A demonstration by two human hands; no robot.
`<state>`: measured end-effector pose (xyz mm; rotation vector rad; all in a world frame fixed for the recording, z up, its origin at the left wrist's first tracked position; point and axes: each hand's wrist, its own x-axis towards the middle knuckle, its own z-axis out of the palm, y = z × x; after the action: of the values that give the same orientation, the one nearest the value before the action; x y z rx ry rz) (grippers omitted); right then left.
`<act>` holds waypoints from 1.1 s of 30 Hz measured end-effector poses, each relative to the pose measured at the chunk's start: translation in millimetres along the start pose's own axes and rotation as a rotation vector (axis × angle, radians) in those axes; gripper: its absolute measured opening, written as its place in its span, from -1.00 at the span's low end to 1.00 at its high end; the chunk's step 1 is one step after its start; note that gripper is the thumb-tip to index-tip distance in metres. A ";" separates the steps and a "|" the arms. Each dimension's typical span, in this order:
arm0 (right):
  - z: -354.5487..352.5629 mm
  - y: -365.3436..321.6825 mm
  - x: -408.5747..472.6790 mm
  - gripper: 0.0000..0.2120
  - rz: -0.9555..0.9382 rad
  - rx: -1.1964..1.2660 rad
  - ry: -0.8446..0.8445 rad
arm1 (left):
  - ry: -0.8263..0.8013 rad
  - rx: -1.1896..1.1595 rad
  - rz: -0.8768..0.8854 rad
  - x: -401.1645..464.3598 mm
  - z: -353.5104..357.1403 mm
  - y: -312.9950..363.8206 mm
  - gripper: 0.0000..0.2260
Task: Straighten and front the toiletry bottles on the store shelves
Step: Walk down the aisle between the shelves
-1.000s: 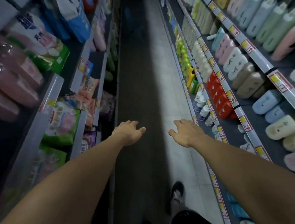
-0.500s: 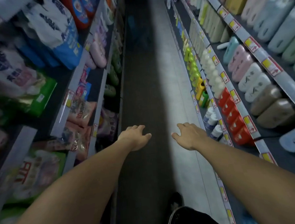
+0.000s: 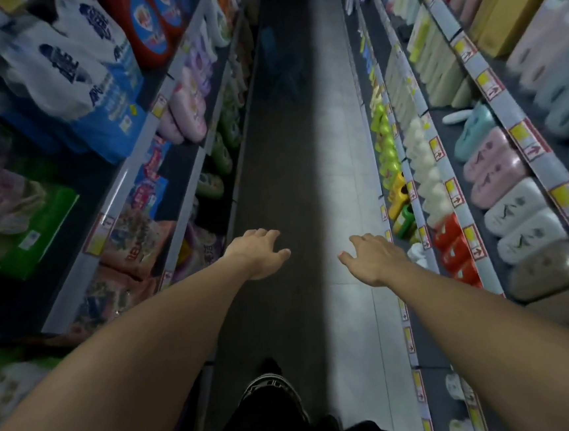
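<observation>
Head view: the left hand (image 3: 257,252) and right hand (image 3: 373,259) reach out over the aisle floor (image 3: 304,144), fingers loose and spread, holding nothing. The toiletry bottles (image 3: 514,226) lie on shelves to the right of the right hand (untouched), apart from it.

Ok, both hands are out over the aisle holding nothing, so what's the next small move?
Probably swing the right hand toward the red bottles on the right-hand shelf: it is open, empty and nearest them, while the left hand hangs open over the floor.
</observation>
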<state>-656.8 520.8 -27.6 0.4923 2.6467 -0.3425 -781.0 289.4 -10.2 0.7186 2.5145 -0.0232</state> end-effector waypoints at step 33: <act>-226.0 -3.6 457.0 -0.32 0.103 0.033 -0.022 | -0.111 -0.150 0.019 479.8 -243.0 -77.8 -0.34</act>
<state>-1126.8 718.2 -33.1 0.6291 2.5864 -0.3575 -1283.3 494.2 -43.5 0.6621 2.3747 0.1274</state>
